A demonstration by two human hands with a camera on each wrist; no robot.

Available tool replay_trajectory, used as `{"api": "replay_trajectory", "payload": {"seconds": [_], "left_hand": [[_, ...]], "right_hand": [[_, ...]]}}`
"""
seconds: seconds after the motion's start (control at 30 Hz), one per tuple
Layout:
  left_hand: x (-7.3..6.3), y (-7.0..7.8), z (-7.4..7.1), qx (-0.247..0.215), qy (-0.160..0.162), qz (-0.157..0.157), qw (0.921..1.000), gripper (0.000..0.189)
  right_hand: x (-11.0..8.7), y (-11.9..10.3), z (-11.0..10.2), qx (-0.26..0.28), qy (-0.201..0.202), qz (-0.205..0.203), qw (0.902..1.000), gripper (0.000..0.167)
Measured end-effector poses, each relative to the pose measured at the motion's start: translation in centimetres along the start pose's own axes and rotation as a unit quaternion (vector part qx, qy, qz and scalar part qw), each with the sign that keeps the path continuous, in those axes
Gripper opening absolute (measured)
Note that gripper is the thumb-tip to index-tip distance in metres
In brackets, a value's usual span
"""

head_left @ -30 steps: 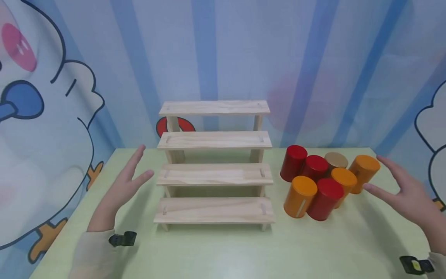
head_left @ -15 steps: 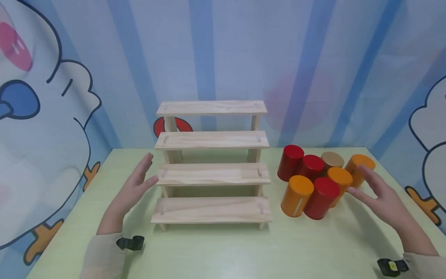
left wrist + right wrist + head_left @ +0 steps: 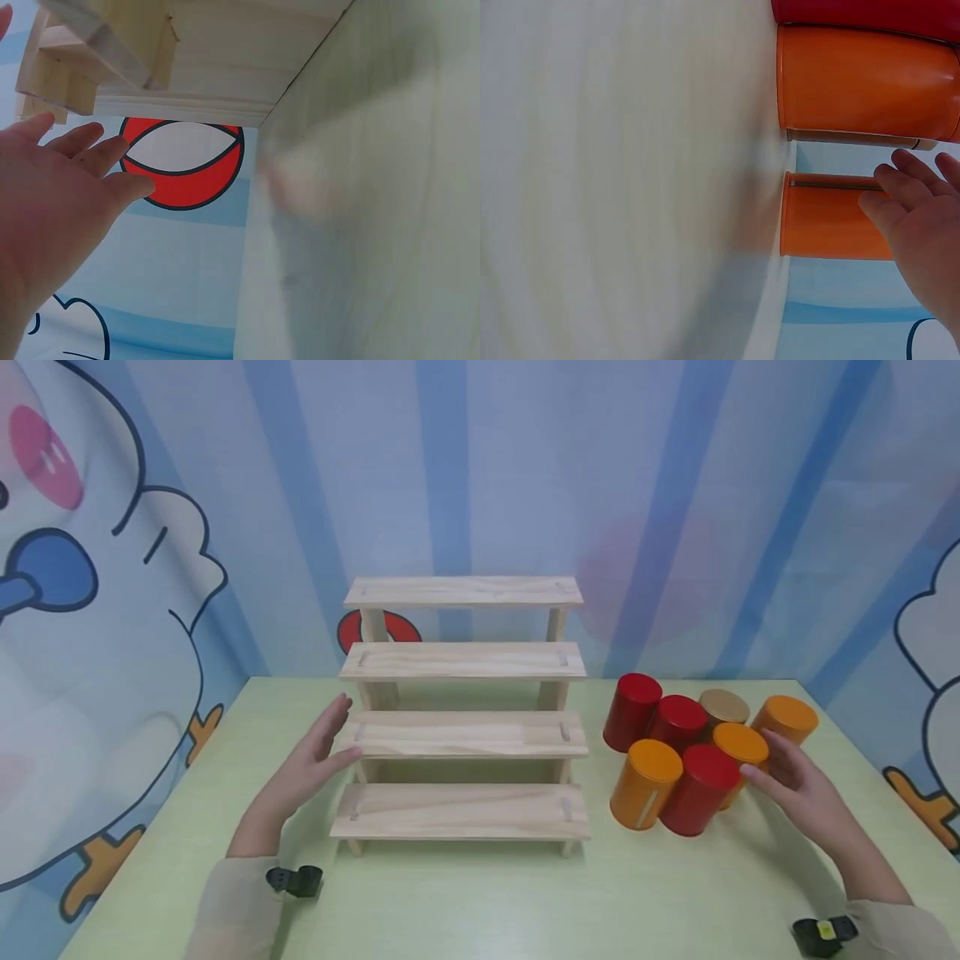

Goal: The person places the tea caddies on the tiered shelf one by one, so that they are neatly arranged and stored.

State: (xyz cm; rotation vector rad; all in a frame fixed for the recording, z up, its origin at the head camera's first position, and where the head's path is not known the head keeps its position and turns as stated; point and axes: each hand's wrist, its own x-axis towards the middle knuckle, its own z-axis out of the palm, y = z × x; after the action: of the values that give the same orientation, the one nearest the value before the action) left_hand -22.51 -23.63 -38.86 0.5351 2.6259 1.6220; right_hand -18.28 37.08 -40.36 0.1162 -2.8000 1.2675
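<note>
My left hand (image 3: 300, 777) hovers at the left side of a pale wooden four-step rack (image 3: 457, 735), fingers extended and holding nothing. In the left wrist view its fingers spread near the rack's end (image 3: 127, 45). My right hand (image 3: 806, 797) is beside a group of cylindrical cans, nearest an orange can (image 3: 738, 743), thumb and fingers apart around its right side; whether they touch it I cannot tell. Behind that hand stands another orange can (image 3: 785, 717). A red can (image 3: 699, 789), a front orange can (image 3: 647, 783), two back red cans (image 3: 632, 712) and a tan-topped can (image 3: 723, 704) complete the cluster.
The rack and cans stand on a light green table (image 3: 465, 902). A blue striped backdrop (image 3: 510, 468) with cartoon figures rises behind the table and along its sides. Each wrist wears a small black device.
My right hand has moved left, from beyond the far-right orange can to the nearer orange one. My left hand has drifted right, closer to the rack. The cans stay in place.
</note>
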Motion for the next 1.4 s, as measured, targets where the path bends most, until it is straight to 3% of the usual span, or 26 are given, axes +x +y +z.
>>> {"api": "replay_trajectory", "payload": {"seconds": [0.53,0.93,1.13,1.4], "left_hand": [[0.0,-0.6,0.4,-0.038,-0.019,-0.015,0.999,0.082],[-0.1,-0.7,0.5,-0.036,-0.012,-0.02,0.9991,0.082],[-0.1,-0.8,0.7,-0.038,-0.01,-0.017,0.9991,0.081],[0.1,-1.0,1.1,-0.045,-0.009,-0.005,0.999,0.08]], "right_hand": [[0.7,-0.5,0.5,-0.011,-0.01,0.027,0.9995,0.078],[0.9,-0.2,0.6,0.001,-0.018,0.007,0.9998,0.071],[0.9,0.3,0.7,0.004,-0.007,-0.028,0.9996,0.064],[0.8,0.7,0.8,-0.002,0.007,-0.038,0.9993,0.062]]}}
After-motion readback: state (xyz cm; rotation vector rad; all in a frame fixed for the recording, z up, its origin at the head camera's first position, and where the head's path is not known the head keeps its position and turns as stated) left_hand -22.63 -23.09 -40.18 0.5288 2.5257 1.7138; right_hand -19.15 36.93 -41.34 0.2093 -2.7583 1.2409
